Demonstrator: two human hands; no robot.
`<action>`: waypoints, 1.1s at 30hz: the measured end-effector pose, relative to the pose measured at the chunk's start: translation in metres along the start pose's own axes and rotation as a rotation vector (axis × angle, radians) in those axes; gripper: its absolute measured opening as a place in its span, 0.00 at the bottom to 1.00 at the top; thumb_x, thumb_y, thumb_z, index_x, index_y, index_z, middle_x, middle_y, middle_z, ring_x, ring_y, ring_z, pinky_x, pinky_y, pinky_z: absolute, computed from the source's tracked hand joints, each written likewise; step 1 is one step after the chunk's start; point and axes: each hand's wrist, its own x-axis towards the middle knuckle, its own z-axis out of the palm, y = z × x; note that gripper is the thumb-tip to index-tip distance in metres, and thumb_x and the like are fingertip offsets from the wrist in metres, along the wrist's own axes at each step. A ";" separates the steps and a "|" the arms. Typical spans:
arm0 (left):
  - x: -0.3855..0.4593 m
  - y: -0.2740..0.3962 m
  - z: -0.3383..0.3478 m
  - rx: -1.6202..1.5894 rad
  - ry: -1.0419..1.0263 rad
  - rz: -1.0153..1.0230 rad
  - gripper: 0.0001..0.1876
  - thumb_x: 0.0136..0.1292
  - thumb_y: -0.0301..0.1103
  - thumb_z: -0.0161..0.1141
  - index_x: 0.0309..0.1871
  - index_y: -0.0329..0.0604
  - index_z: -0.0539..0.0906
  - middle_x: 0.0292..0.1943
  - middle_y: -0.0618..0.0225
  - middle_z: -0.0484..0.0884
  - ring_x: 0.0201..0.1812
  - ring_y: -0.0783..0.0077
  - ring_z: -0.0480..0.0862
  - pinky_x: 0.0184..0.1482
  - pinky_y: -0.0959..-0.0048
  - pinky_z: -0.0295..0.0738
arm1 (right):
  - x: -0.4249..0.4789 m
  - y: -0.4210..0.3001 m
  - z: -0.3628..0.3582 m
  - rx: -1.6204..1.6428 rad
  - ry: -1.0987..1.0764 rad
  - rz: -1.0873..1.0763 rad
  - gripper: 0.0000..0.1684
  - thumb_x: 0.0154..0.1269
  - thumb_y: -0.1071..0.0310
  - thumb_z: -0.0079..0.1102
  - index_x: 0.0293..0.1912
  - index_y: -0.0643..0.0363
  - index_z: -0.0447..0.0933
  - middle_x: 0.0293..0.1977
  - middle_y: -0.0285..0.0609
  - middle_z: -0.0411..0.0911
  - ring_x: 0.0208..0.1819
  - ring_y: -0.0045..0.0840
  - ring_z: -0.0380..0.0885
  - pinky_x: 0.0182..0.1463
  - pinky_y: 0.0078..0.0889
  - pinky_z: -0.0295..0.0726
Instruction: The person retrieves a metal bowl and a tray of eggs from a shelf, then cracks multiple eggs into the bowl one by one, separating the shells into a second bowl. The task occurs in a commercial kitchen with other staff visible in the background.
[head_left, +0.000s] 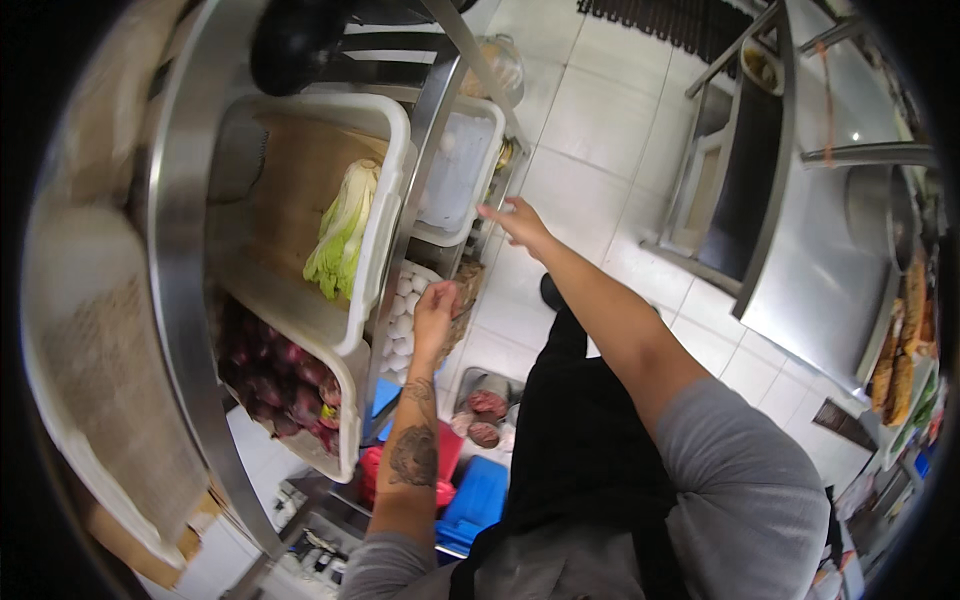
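Observation:
My left hand is over a tray of white eggs, with its fingers curled; whether it holds anything cannot be made out. My right hand reaches forward beside a white plastic bin on the lower shelf, fingers apart and nothing visible in them. That bin has a pale, whitish inside. On the upper shelf, a larger white bin holds one head of leafy cabbage on brown cardboard. Next to it, nearer me, a bin of red onions stands tilted in view.
A steel shelf rack runs along the left. Blue and red plastic containers and a tray with raw ground meat are low by my legs. A steel worktable stands right, beyond the tiled floor.

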 end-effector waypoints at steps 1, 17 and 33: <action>0.004 0.013 0.008 -0.061 0.036 0.040 0.11 0.80 0.36 0.62 0.56 0.39 0.83 0.47 0.68 0.88 0.44 0.77 0.87 0.46 0.77 0.81 | 0.010 -0.019 0.025 0.113 0.083 -0.036 0.54 0.56 0.40 0.80 0.69 0.69 0.72 0.49 0.55 0.87 0.49 0.41 0.88 0.53 0.40 0.86; 0.061 0.035 -0.003 0.593 0.490 0.197 0.38 0.82 0.59 0.48 0.63 0.23 0.81 0.54 0.37 0.88 0.55 0.41 0.85 0.60 0.57 0.76 | -0.074 0.027 -0.009 0.211 0.419 -0.083 0.21 0.52 0.72 0.67 0.46 0.72 0.83 0.39 0.57 0.87 0.42 0.42 0.87 0.50 0.42 0.84; 0.081 0.013 0.055 0.548 -0.052 0.461 0.37 0.83 0.62 0.46 0.72 0.33 0.78 0.68 0.42 0.81 0.69 0.49 0.80 0.72 0.60 0.69 | -0.355 0.190 -0.103 0.622 0.555 -0.112 0.21 0.55 0.81 0.63 0.50 0.76 0.80 0.44 0.51 0.87 0.44 0.30 0.86 0.50 0.34 0.85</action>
